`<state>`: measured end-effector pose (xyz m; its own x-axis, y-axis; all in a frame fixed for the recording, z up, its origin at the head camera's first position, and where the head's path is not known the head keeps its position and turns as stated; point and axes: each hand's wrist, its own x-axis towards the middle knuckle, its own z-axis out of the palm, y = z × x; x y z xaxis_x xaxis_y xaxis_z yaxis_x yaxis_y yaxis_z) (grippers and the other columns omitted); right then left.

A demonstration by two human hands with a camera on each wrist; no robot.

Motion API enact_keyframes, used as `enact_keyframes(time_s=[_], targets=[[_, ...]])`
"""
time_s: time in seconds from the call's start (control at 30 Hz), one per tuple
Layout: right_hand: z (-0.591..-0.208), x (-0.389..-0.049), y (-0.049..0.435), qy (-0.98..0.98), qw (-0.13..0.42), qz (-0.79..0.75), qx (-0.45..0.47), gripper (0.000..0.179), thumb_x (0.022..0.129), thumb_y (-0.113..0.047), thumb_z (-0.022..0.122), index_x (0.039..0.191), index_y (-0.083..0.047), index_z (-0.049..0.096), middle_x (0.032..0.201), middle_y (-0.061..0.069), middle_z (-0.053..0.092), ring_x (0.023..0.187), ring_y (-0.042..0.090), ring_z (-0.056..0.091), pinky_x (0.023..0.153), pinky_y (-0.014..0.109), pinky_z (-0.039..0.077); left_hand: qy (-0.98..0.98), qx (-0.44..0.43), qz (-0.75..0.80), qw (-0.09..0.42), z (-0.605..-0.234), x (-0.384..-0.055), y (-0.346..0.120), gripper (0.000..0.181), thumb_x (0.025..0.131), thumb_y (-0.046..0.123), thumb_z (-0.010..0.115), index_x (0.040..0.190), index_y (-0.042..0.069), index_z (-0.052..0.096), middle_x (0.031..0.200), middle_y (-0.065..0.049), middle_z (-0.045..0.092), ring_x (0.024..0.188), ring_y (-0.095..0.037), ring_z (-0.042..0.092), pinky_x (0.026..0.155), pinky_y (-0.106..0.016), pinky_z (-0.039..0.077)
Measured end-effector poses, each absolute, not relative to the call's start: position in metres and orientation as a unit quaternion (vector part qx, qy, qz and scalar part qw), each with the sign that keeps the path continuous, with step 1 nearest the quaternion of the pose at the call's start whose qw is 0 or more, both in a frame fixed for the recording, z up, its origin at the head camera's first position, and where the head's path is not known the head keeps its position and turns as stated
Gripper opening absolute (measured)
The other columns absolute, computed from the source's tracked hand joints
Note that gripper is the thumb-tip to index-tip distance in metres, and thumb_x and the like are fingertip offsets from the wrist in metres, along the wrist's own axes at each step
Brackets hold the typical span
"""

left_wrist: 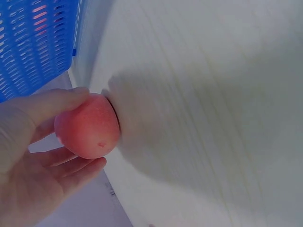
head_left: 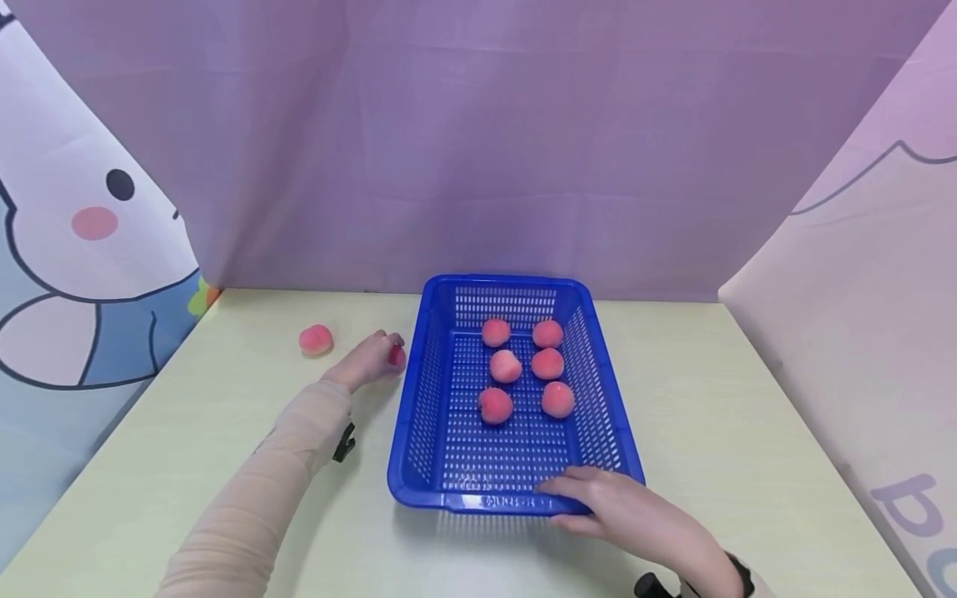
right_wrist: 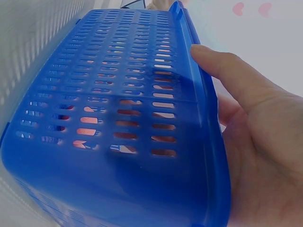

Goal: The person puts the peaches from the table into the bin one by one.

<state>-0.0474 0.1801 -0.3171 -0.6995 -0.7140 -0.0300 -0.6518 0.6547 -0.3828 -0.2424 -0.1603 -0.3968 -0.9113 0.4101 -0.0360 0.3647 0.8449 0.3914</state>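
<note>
My left hand (head_left: 368,360) grips a pink-red peach (left_wrist: 91,126), its thumb on one side and fingers on the other. It is close over the table, just left of the blue basket (head_left: 407,432). With my right hand (head_left: 616,507) I hold the near rim of that basket toward its right corner; in the right wrist view, the thumb (right_wrist: 213,57) lies against the rim. Inside the basket are several peaches (head_left: 496,405) in two rough columns. Another peach (head_left: 316,340) sits on the table, beyond my left hand and to its left.
The pale table (head_left: 718,399) runs back to a purple cloth backdrop (head_left: 478,149). Printed cloth panels stand on both sides, the left one with a cartoon figure (head_left: 97,224). A dark strap is on each wrist.
</note>
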Motion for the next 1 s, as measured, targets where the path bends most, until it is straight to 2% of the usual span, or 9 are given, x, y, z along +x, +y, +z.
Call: enact_keyframes(time_s=[0.27,0.67,1.0], targets=[[-0.318,-0.047,0.180,0.905,0.080,-0.169,-0.383,0.027,0.086,-0.029,0.055,0.108,-0.016,0.061,0.099,-0.002,0.062,0.091,0.016,0.059,0.076,0.033,0.049,0.956,0.213,0.197,0.043,-0.400,-0.242,-0.162,0.038,0.071,0.001,0.061,0.106,-0.011,0.053,0.092,-0.024,0.055,0.084,-0.031,0.053,0.078,-0.041,0.045],[-0.319,-0.048,0.180,0.903,0.082,-0.167,-0.387,0.030,0.088,-0.035,0.050,0.109,-0.016,0.061,0.098,-0.003,0.062,0.090,0.014,0.058,0.076,0.031,0.049,0.958,0.204,0.193,0.050,-0.388,-0.239,-0.169,0.039,0.072,0.002,0.063,0.107,-0.012,0.053,0.093,-0.024,0.056,0.088,-0.034,0.053,0.082,-0.042,0.044],[-0.320,-0.048,0.181,0.902,0.079,-0.166,-0.390,0.029,0.088,-0.033,0.051,0.110,-0.016,0.061,0.098,-0.003,0.061,0.089,0.013,0.058,0.076,0.031,0.049,0.957,0.206,0.191,0.066,-0.374,-0.244,-0.179,0.041,0.072,0.001,0.063,0.109,-0.012,0.052,0.101,-0.027,0.057,0.095,-0.039,0.053,0.086,-0.044,0.042]])
